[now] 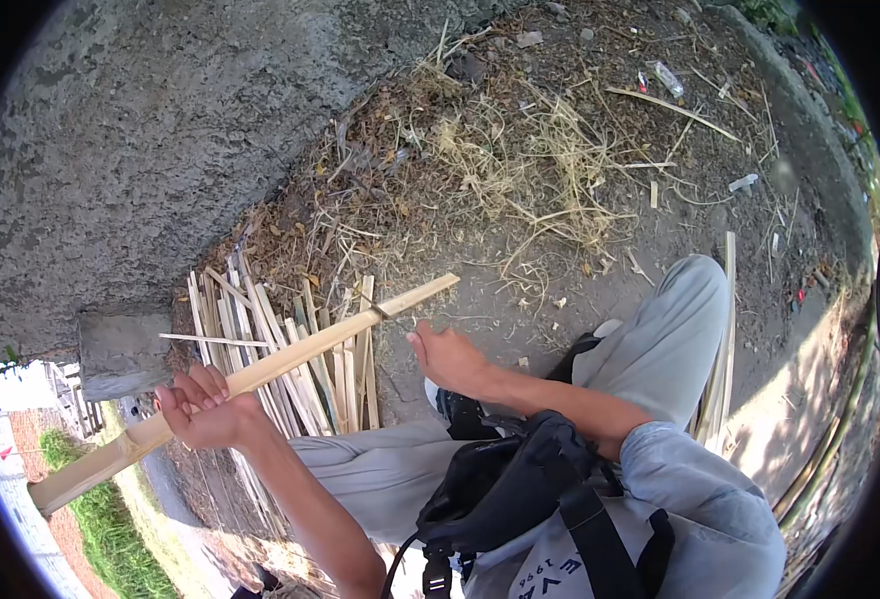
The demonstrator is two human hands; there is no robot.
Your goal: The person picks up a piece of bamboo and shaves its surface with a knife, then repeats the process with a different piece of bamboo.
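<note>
My left hand [200, 407] is closed around a long split bamboo piece [300, 351], which runs from the lower left up to the middle of the view. A narrow dark blade [377, 308] lies across the bamboo near its upper end. My right hand [445, 355] is closed just right of and below that blade, beside the bamboo. What its fingers grip is hidden, and I cannot tell whether the blade joins it.
Cut bamboo strips [305, 399] lie in a pile below the held piece. Shavings [570, 165] cover the ground ahead. A concrete wall [160, 150] stands at the left. Long strips [721, 349] lie beside my right leg, and a plastic bottle [668, 80] is farther off.
</note>
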